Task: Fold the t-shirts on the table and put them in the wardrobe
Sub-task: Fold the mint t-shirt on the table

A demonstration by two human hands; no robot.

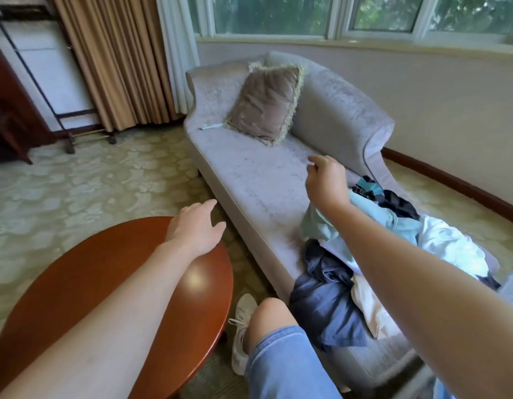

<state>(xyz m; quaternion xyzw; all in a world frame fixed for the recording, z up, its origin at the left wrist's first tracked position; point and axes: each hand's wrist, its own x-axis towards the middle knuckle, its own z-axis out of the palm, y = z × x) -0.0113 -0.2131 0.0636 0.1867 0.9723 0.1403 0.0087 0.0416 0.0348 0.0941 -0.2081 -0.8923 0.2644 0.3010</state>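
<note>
Left grip flat, fingers straight, empty, above round glossy red-brown wooden counter. Right grip loosely curled, empty, above grey velvet chaise. Crumpled soft t-shirts in pale blue, white, navy and cream heaped on chaise seat. Fringed taupe square cushion leans on backrest.

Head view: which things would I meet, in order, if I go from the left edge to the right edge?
Beige curtain → left hand → fringed cushion → right hand → white garment. The round table is left out, because the left hand overlaps it.
</note>
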